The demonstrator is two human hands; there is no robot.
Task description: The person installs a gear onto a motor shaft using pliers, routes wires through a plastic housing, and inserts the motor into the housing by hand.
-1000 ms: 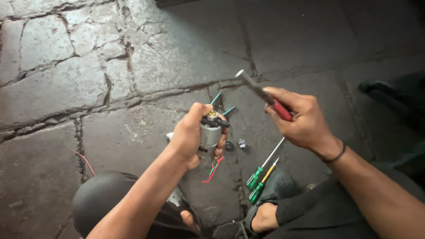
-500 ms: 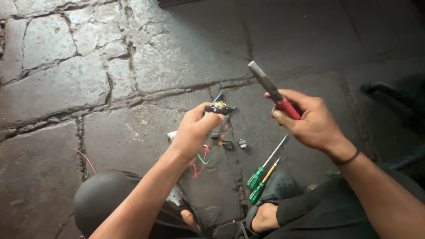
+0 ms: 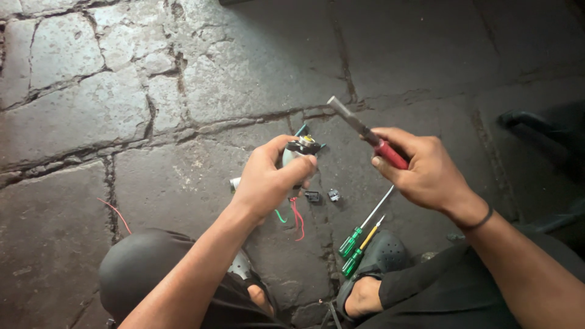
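My left hand (image 3: 268, 180) grips a small silver cylindrical motor-like part (image 3: 298, 151) with a black cap and brass tip on top; red and green wires (image 3: 294, 216) hang from below it. My right hand (image 3: 420, 170) holds a tool with red handles (image 3: 390, 154), its grey metal end (image 3: 344, 113) pointing up and left, a short way right of the part and not touching it.
On the cracked stone floor (image 3: 183, 91) lie two green-handled screwdrivers (image 3: 356, 237), two small dark pieces (image 3: 323, 195), and a loose red wire (image 3: 116, 213). My knee (image 3: 146, 268) and a foot in a dark clog (image 3: 372, 268) sit below. A dark object (image 3: 536, 125) lies at right.
My left hand has lifted and turned the part so its capped end faces up. My right hand has swung the tool's metal end upward and shifted slightly right.
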